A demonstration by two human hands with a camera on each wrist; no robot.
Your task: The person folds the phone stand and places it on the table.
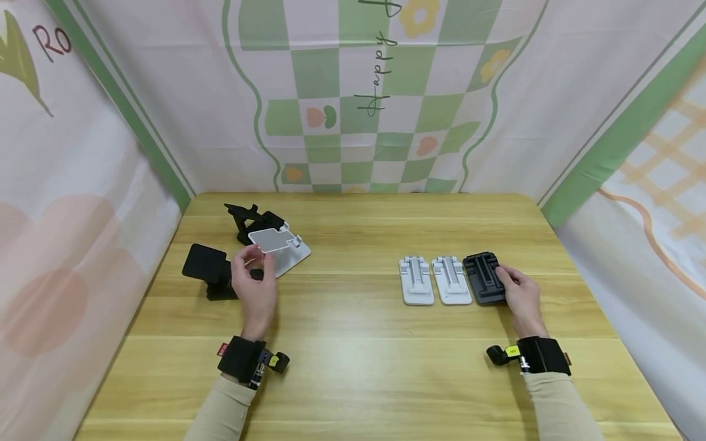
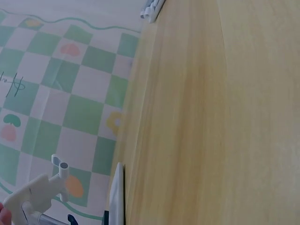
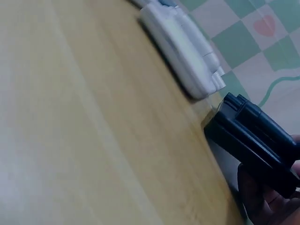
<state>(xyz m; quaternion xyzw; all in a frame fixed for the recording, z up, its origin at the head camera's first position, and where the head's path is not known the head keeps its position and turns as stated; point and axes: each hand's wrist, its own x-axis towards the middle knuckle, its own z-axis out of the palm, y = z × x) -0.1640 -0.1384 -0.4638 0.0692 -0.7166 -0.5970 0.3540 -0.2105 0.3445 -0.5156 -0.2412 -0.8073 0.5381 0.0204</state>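
Observation:
At the left of the table, my left hand [image 1: 256, 297] pinches the near edge of the raised plate of an unfolded white phone stand [image 1: 292, 257]. In the left wrist view, a fingertip [image 2: 4, 215] meets the edge of this white plate [image 2: 40, 194]. Over on the right, my right hand [image 1: 523, 300] grips the right side of a folded black phone stand [image 1: 484, 278]. The right wrist view has this black stand [image 3: 251, 140] with fingers around its lower end. Two folded white phone stands [image 1: 417, 282] [image 1: 452, 280] lie flat to its left.
Behind the left hand stands one unfolded black phone stand [image 1: 245, 220], partly overlapped by the white one. Another unfolded black phone stand [image 1: 204, 263] is left of the hand, its base partly hidden. A patterned cloth [image 1: 358, 110] hangs along the back edge of the wooden table [image 1: 358, 367].

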